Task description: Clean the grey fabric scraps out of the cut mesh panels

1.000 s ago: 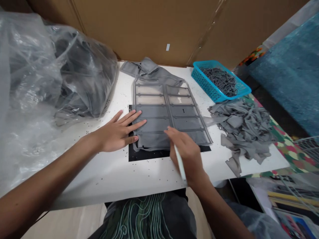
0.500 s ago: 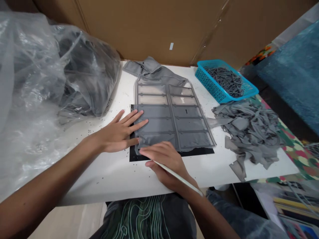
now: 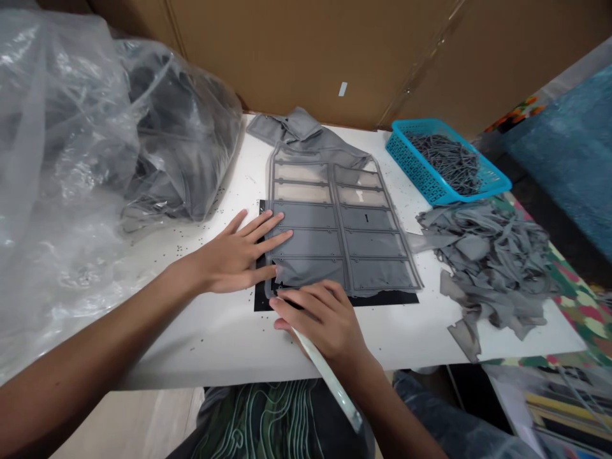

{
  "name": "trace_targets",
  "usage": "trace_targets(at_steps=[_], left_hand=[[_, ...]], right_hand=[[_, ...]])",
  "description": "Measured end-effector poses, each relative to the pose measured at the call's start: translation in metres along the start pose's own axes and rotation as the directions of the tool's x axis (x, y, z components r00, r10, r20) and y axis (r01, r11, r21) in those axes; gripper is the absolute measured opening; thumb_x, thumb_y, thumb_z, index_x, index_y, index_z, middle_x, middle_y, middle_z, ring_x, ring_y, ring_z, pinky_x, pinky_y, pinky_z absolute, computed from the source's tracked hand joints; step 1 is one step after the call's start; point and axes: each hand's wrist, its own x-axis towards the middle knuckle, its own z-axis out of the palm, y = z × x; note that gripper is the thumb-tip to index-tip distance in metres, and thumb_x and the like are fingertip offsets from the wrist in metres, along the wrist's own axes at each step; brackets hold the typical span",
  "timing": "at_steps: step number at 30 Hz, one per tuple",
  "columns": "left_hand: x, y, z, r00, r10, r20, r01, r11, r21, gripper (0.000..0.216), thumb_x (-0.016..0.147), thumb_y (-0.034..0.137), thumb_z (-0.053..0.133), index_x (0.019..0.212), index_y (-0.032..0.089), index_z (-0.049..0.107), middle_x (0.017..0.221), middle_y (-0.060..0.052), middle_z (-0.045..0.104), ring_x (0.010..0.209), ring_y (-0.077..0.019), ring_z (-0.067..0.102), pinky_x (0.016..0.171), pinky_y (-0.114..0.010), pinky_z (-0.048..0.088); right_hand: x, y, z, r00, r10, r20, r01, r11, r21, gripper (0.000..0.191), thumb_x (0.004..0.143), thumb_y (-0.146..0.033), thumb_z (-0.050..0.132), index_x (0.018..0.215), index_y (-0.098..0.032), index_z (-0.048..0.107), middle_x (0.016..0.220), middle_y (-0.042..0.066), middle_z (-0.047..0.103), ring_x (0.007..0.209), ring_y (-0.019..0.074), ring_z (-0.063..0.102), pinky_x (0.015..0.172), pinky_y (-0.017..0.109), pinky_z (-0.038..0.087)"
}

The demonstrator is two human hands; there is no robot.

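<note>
A grey moulded sheet [image 3: 335,223] divided into rectangular cells lies flat on a black mat [image 3: 387,298] on the white table [image 3: 229,331]. My left hand [image 3: 239,255] rests open and flat on the sheet's left edge, fingers spread. My right hand [image 3: 320,319] is closed on a thin white tool [image 3: 329,379], its working end at the sheet's near left corner. The tool's tip is hidden under my fingers.
A blue basket [image 3: 415,169] of small grey pieces stands at the back right. A pile of grey scraps [image 3: 492,255] lies right of the mat. A large clear plastic bag [image 3: 95,140] of grey material fills the left. Cardboard [image 3: 306,51] walls the back. Small dark specks dot the table.
My right hand has moved left along the sheet's near edge, from its middle to the near left corner, with the white tool. My left hand has stayed in place.
</note>
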Motion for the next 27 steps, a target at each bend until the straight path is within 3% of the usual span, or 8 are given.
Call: trace_targets(at_steps=[3, 8, 11, 14, 20, 24, 27], left_hand=[[0.0, 0.0, 0.0, 1.0, -0.002, 0.002, 0.002, 1.0, -0.003, 0.071, 0.105, 0.07, 0.026, 0.168, 0.04, 0.012, 0.174, 0.006, -0.009, 0.163, -0.0307, -0.003, 0.13, -0.053, -0.01], [-0.001, 0.0, 0.0, 1.0, -0.004, 0.003, 0.004, 1.0, -0.008, 0.069, 0.106, 0.069, 0.021, 0.167, 0.04, 0.012, 0.174, 0.008, -0.01, 0.163, -0.0288, -0.004, 0.13, -0.052, -0.011], [-0.001, -0.001, 0.001, 1.0, -0.004, 0.004, 0.004, 1.0, 0.006, 0.071, 0.105, 0.071, 0.021, 0.168, 0.039, 0.013, 0.174, 0.007, -0.011, 0.163, -0.0286, -0.004, 0.13, -0.052, -0.01], [-0.001, -0.001, 0.001, 1.0, -0.004, 0.002, 0.004, 1.0, 0.024, 0.073, 0.104, 0.073, 0.019, 0.168, 0.038, 0.012, 0.174, 0.007, -0.01, 0.163, -0.0277, -0.005, 0.13, -0.051, -0.011], [0.0, -0.002, 0.001, 1.0, 0.007, 0.002, -0.007, 1.0, 0.027, 0.07, 0.105, 0.072, 0.018, 0.167, 0.042, 0.012, 0.174, 0.009, -0.009, 0.163, -0.0277, -0.003, 0.13, -0.051, -0.011], [0.0, -0.004, 0.003, 1.0, 0.007, -0.005, -0.007, 1.0, 0.023, 0.068, 0.105, 0.072, 0.019, 0.167, 0.044, 0.01, 0.174, 0.01, -0.01, 0.163, -0.0287, -0.003, 0.13, -0.052, -0.01], [0.0, -0.006, 0.005, 1.0, 0.01, -0.003, -0.01, 1.0, 0.017, 0.068, 0.105, 0.072, 0.02, 0.166, 0.046, 0.009, 0.174, 0.011, -0.012, 0.163, -0.0301, -0.003, 0.13, -0.053, -0.011]], right_hand=[[-0.001, -0.001, 0.003, 0.999, 0.032, 0.008, -0.031, 0.995, -0.095, 0.018, 0.099, -0.025, 0.071, 0.117, -0.026, 0.072, 0.114, 0.002, 0.081, 0.097, 0.0169, 0.073, 0.088, 0.036, 0.05], [0.003, 0.001, 0.01, 0.992, 0.122, -0.027, -0.125, 0.976, -0.178, 0.026, 0.1, -0.018, 0.067, 0.124, -0.026, 0.071, 0.138, 0.009, 0.071, 0.119, 0.0247, 0.07, 0.095, 0.042, 0.054], [0.007, 0.004, 0.01, 0.982, 0.176, -0.066, -0.183, 0.976, -0.116, 0.03, 0.102, -0.014, 0.06, 0.128, -0.025, 0.07, 0.131, 0.009, 0.075, 0.115, 0.0228, 0.073, 0.094, 0.039, 0.057], [0.007, 0.011, 0.005, 0.955, 0.239, -0.179, -0.256, 0.963, -0.08, 0.029, 0.103, -0.011, 0.057, 0.126, -0.021, 0.071, 0.122, 0.009, 0.078, 0.109, 0.0226, 0.076, 0.094, 0.037, 0.059], [-0.017, 0.04, -0.021, 0.862, 0.409, -0.3, -0.467, 0.871, -0.153, 0.024, 0.104, -0.021, 0.055, 0.116, -0.019, 0.076, 0.109, 0.011, 0.081, 0.097, 0.0254, 0.08, 0.087, 0.036, 0.064], [-0.041, 0.061, -0.046, 0.712, 0.539, -0.45, -0.672, 0.708, -0.217, 0.034, 0.107, -0.037, 0.05, 0.11, -0.018, 0.078, 0.102, 0.012, 0.082, 0.092, 0.0289, 0.079, 0.084, 0.041, 0.062], [-0.052, 0.073, -0.063, 0.654, 0.562, -0.506, -0.742, 0.607, -0.285, 0.041, 0.106, -0.044, 0.049, 0.11, -0.017, 0.079, 0.103, 0.014, 0.081, 0.093, 0.0309, 0.079, 0.084, 0.041, 0.06]])
